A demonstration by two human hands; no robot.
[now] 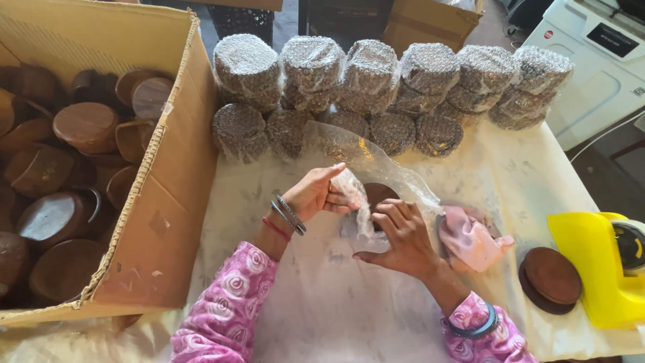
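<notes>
My left hand [317, 193] pinches the edge of a clear bubble wrap sheet [366, 161] and folds it over a round dark wooden piece [378, 193] lying on the table. My right hand [398, 235] presses down on the wrap and the piece from the near side, fingers curled over it. The wooden piece is half hidden under the plastic and my fingers. Both sleeves are pink with a floral print; bangles ring my left wrist.
A large open cardboard box [176, 168] full of round wooden bowls and lids stands at the left. Several bubble-wrapped bundles [369, 74] line the back. A pink cloth [470, 240], a wooden lid [551, 277] and a yellow tape dispenser [598, 262] lie at the right.
</notes>
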